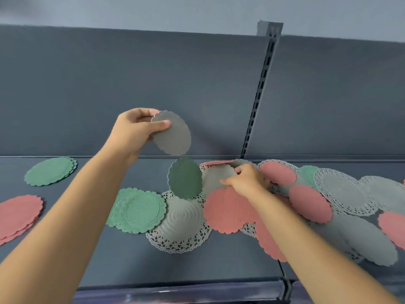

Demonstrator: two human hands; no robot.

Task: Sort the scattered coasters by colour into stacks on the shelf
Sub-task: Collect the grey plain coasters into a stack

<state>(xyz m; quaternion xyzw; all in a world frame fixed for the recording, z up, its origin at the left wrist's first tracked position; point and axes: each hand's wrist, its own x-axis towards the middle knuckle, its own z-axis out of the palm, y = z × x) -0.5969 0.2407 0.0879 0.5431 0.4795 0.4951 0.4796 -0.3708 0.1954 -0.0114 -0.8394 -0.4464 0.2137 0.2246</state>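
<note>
Dark blue-grey shelving fills the view: a flat shelf (65, 260) runs below a plain back panel (131, 73) with a slotted upright (258, 95); at the near left lies a pink stack (17, 213), and farther back a green stack (50, 171); the left grip (135, 128) is raised above the shelf, thumb and fingers closed on the edge of a grey coaster (175, 137) held in the air before the panel; below it a light green coaster (140, 210) overlaps a lace-edged grey coaster (179, 224), whose far edge carries a dark green coaster (185, 177); the right grip (247, 181) is down in the pile, fingers curled, pinching the edge of a pale grey coaster (215, 177) just behind a large pink coaster (225, 209); farther right, the scattered coasters (341, 189), pink, green and grey, overlap on the shelf.
</note>
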